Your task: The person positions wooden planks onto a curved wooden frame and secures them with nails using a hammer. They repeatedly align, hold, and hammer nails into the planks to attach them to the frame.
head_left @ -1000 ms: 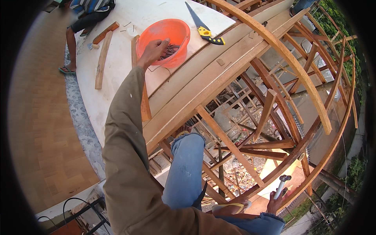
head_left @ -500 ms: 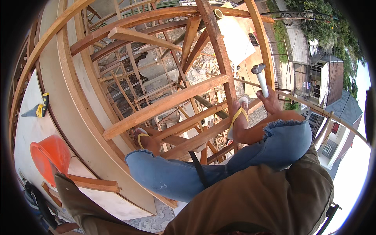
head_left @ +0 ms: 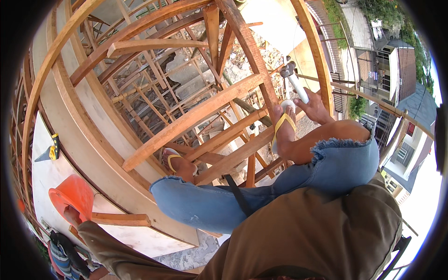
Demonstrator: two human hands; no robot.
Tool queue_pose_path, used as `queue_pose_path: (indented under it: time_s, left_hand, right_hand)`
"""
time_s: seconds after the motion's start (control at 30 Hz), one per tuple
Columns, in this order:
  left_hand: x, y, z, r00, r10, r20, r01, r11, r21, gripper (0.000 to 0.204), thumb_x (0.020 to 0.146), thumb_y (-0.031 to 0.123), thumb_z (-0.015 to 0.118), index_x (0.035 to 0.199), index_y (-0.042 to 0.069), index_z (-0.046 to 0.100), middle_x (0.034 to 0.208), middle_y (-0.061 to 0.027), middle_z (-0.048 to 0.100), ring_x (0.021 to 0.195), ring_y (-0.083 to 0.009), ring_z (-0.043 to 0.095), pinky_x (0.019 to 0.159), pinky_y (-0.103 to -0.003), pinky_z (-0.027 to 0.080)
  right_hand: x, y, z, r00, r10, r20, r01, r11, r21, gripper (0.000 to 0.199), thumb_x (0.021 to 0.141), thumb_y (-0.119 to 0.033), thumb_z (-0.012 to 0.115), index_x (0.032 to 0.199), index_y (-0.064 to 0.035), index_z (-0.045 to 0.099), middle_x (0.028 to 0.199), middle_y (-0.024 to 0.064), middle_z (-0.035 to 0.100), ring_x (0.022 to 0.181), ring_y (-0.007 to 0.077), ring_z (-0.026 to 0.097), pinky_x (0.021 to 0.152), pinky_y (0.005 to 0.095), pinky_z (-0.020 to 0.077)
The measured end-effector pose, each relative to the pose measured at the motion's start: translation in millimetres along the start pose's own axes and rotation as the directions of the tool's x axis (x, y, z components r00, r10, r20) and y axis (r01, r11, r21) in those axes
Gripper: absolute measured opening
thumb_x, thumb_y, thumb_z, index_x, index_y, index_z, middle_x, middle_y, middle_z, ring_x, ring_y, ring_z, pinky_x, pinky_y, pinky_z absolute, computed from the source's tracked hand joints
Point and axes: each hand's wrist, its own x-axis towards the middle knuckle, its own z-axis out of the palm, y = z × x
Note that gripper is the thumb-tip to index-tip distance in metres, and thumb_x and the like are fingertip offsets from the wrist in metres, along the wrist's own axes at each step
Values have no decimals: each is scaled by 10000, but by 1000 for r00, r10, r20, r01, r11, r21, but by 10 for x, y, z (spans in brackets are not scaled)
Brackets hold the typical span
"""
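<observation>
A hammer [head_left: 297, 85] with a dark head and a pale handle is in my right hand [head_left: 316, 109], beside my right knee. Its head points up and away, near a slanting wooden beam [head_left: 247, 51]. On the left, my left hand [head_left: 71, 215] reaches to the opening of an orange plastic container [head_left: 77, 193], shaped like a small bucket. The fingers of that hand are hidden inside or against it, and the contents cannot be seen. A handsaw [head_left: 50, 150] with a yellow and black handle lies on the white board [head_left: 44, 175] beyond the container.
I sit among wooden framing, my sandalled feet braced on timbers [head_left: 228, 163] above a deep drop with poles and rubble below. A short wood piece [head_left: 121, 219] lies by the container. Another person [head_left: 65, 256] shows at lower left. Houses and wires stand at right.
The view has shifted slightly. My left hand now shows at the orange container's opening, where it was mostly hidden before. The hammer in my right hand has tilted further left.
</observation>
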Motion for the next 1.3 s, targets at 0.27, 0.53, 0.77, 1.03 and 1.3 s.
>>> queue_pose_path:
  time_s: [0.27,0.53,0.77,1.03,1.3]
  left_hand:
    - [-682,293,-747,930,62,-363,35,966,255,250,987,196,525,1031,7,682,908,-160,717,834,-318,718,694,-425,563]
    - [-4108,3148,150,626,766,-144,-777,599,-195,336,961,237,631,791,24,435,649,-42,385,592,-185,380,534,-366,342]
    - [-6259,4646,1850,243,916,319,-787,379,-487,742,828,549,814,1171,-72,597,883,-168,605,842,-344,619,733,-467,512]
    - [-6598,5178,2101,205,617,760,-802,551,-230,854,863,763,625,1131,-47,593,1007,-271,701,988,-455,683,876,-537,517]
    - [-6540,5114,2287,197,677,709,-833,497,-244,793,886,765,577,992,-20,605,842,-248,682,891,-436,672,770,-513,498]
  right_hand:
    - [-4,23,329,927,-365,89,371,927,-63,481,937,-281,745,1328,-59,572,978,231,722,850,416,730,709,474,589]
    - [17,110,171,941,-302,152,295,953,71,412,955,-341,702,1295,-129,608,895,158,733,784,383,727,679,468,566]
    - [281,198,129,810,-574,120,575,818,33,392,979,-441,623,1182,-106,613,855,136,708,676,348,699,575,454,548]
    - [525,484,363,881,-430,195,438,899,4,373,985,-456,603,1094,-99,614,835,141,697,675,358,695,572,457,547]
    - [557,404,387,894,-402,198,409,913,6,436,1016,-489,551,1058,-58,603,786,167,694,645,387,683,544,472,538]
